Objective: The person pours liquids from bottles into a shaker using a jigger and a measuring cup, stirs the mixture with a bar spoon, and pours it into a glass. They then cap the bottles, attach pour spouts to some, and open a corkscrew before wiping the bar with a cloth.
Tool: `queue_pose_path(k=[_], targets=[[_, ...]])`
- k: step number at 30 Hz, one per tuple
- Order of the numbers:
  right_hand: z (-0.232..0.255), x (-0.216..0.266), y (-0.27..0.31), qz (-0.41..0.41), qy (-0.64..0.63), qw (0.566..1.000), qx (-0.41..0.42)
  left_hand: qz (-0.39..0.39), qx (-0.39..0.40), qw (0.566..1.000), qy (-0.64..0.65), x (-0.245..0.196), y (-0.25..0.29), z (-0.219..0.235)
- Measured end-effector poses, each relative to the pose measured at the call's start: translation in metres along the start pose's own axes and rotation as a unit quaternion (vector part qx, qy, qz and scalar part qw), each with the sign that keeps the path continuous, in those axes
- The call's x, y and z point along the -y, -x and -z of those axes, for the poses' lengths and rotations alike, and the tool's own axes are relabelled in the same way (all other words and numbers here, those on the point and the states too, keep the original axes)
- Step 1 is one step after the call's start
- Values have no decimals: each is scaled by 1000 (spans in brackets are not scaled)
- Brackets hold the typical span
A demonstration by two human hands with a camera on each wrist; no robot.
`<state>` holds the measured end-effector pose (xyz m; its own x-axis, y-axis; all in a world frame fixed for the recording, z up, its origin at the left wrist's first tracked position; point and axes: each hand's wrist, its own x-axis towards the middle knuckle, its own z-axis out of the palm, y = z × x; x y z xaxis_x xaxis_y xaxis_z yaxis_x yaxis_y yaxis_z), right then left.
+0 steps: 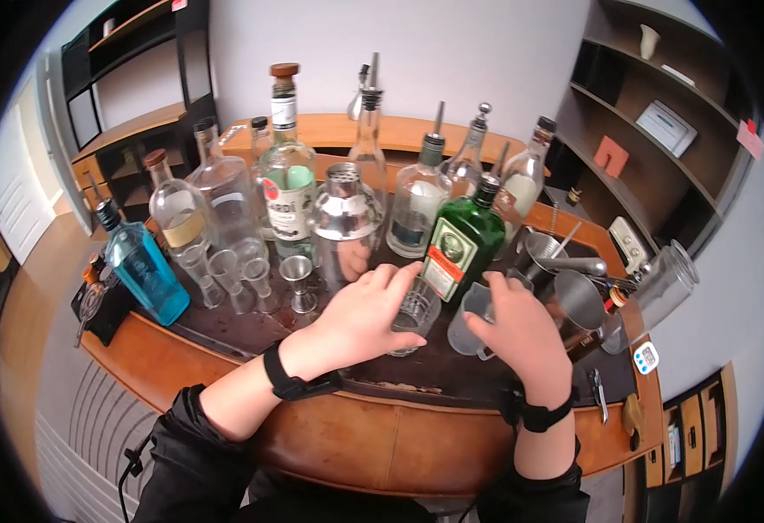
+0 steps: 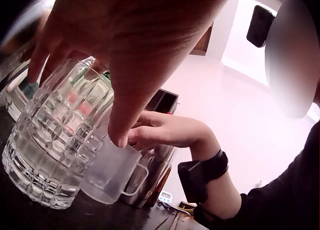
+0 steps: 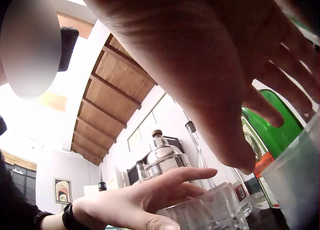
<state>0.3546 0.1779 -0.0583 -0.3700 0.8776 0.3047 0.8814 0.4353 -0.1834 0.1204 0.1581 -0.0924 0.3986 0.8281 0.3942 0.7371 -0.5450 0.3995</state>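
My left hand (image 1: 360,314) spreads around the rim of a cut-glass mixing glass (image 1: 416,315), thumb on the near side and straight fingers toward the back. In the left wrist view that glass (image 2: 55,140) stands upright on the dark top below the palm. My right hand (image 1: 521,322) hovers over a frosted plastic measuring jug (image 1: 467,327), its thumb extended near the rim and its fingers spread. The jug's handle (image 2: 140,182) shows in the left wrist view. Behind both vessels stands a green liquor bottle (image 1: 465,240) with a pourer.
A steel shaker (image 1: 344,218), a jigger (image 1: 297,283) and several small glasses (image 1: 260,283) stand left of the hands. Bottles line the back, a blue bottle (image 1: 146,270) at far left. Metal tins (image 1: 576,301), a jar (image 1: 661,283) and a timer (image 1: 645,358) are at right.
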Motion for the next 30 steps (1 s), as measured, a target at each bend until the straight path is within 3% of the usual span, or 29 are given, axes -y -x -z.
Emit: queue_pose_path(k=[2, 5, 7, 11, 15, 19, 23, 26, 30], targets=[[8, 5, 1, 16, -13, 999, -28, 5, 14, 1000, -18, -3, 3, 2], [24, 15, 2, 67, -54, 994, -64, -66, -80, 994, -45, -11, 6, 9], [32, 22, 2, 78, -83, 992, -56, -94, -102, 990, -6, -28, 6, 34], [37, 28, 3, 120, -175, 976, -41, -134, -219, 965, -55, -52, 26, 100], [47, 29, 8, 115, -196, 974, -22, -60, -399, 912, -74, -25, 67, 144], [52, 24, 10, 108, -214, 970, -29, 76, -479, 872, -65, 43, 116, 159], [55, 20, 14, 103, -212, 971, -45, 203, -501, 832, -129, 102, 177, 169], [56, 18, 16, 107, -208, 971, -47, 211, -517, 822, -113, 129, 209, 169], [57, 20, 17, 113, -207, 971, -43, 290, -448, 844, 50, 143, 229, 169]])
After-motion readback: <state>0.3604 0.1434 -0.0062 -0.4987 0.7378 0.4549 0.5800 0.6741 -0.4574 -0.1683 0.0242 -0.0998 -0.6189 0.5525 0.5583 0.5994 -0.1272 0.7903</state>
